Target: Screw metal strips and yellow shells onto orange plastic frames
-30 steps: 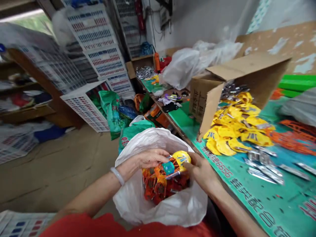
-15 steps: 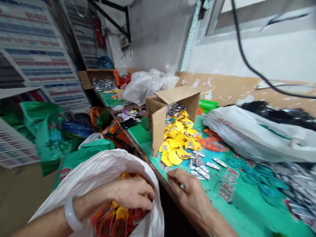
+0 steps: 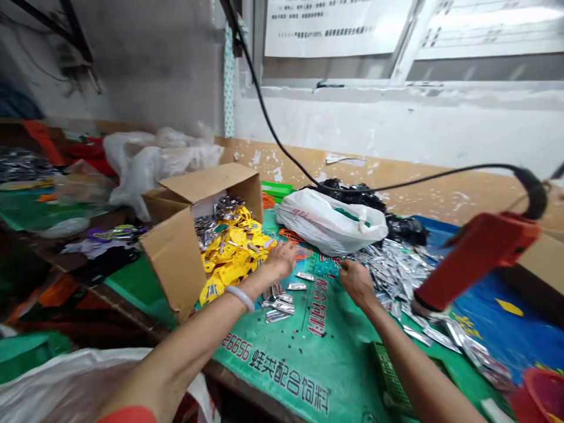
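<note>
My left hand (image 3: 282,258), a pale bangle on its wrist, reaches over the green-covered table between a heap of yellow cut-out pieces (image 3: 233,249) and some orange pieces (image 3: 302,252). Its fingers look stretched out and apart, with nothing visible in them. My right hand (image 3: 358,283) is closed, fingertips at a few teal pieces (image 3: 326,268); whatever it pinches is too small to make out. Small silver packets (image 3: 282,305) lie below my left hand. Beyond my right hand spreads a larger pile of silver strips (image 3: 396,267).
An open cardboard box (image 3: 176,264) lies on its side behind the yellow heap. A white sack (image 3: 330,220) rests near the wall. On the right are a red handheld tool (image 3: 480,258) with a black cable, a green basket (image 3: 390,376) and a pink container (image 3: 540,393). A white bag (image 3: 74,376) stands lower left.
My left hand has come out of the white bag of orange and yellow pieces and moved over the table. My right hand has gone farther across the table. The view has swung right.
</note>
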Demonstrator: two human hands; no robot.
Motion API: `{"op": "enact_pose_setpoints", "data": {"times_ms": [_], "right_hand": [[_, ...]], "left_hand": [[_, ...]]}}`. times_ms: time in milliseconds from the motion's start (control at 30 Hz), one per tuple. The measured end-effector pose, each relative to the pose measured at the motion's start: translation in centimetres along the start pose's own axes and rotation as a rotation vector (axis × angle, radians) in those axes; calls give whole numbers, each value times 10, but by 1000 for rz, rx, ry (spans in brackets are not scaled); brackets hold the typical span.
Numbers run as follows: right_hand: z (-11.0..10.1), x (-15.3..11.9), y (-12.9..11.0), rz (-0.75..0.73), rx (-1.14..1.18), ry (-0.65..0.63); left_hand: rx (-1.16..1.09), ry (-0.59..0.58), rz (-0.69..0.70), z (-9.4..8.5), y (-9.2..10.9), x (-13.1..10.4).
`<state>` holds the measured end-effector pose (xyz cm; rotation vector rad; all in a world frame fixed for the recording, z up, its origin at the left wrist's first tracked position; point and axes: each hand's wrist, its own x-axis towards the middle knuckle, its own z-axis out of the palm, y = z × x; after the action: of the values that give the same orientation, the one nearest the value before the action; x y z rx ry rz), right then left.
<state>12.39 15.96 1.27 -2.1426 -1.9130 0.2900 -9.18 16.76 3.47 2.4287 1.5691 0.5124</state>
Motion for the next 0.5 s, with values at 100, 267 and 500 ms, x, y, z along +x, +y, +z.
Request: {"op": "enact_pose_setpoints", "data": {"times_ms": [100, 267, 500], "right_hand": [[-9, 7, 23, 88, -98, -27], [-10, 10, 39, 61, -192, -95], [8, 16, 18, -117, -252, -91]], "left_hand": [[-75, -27, -56, 18, 0, 31], [-320, -27, -142, 27, 6, 39], [-859, 75, -286, -9, 29, -11]]}}
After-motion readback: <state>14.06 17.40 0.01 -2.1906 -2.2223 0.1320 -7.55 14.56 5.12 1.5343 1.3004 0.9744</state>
